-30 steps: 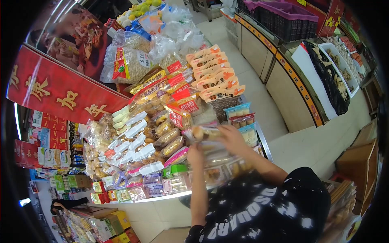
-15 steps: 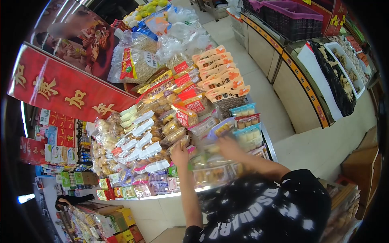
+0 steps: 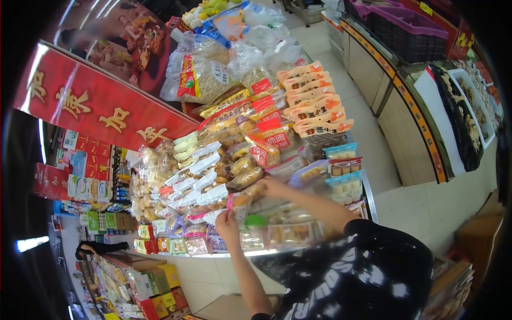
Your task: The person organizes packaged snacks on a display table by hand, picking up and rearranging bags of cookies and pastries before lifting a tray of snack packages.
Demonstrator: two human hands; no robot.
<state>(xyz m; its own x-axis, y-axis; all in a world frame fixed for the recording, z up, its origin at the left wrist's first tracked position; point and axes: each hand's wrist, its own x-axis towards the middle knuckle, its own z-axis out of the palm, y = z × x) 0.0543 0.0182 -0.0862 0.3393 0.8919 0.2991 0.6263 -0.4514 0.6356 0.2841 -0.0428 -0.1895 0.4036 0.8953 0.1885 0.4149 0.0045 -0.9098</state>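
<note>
My left hand (image 3: 228,226) is closed on the lower end of a clear snack bag with a pink edge (image 3: 239,205), near the display's front edge. Further back, my right hand (image 3: 273,188) reaches left, its fingers at the far end of that bag beside a packaged brown bread roll (image 3: 245,178); I cannot tell whether they grip anything. Behind the right wrist lies a purple-edged pack (image 3: 308,174). A green-lidded clear tub (image 3: 255,231) and a clear pack of pale pastries (image 3: 290,232) stand to the right of my left hand, along the front edge.
White-topped pastry bags (image 3: 200,181) fill the display's left side. Orange-topped bags (image 3: 314,109) line its back right, with large nut bags (image 3: 202,77) behind. A red sign (image 3: 106,104) borders the left. Across the aisle stands a counter (image 3: 410,128). A person (image 3: 101,248) bends at lower left.
My right hand has moved left, away from the purple-edged pack. My left hand has come down toward the front edge and now holds the pink-edged bag. The whole view has shifted slightly.
</note>
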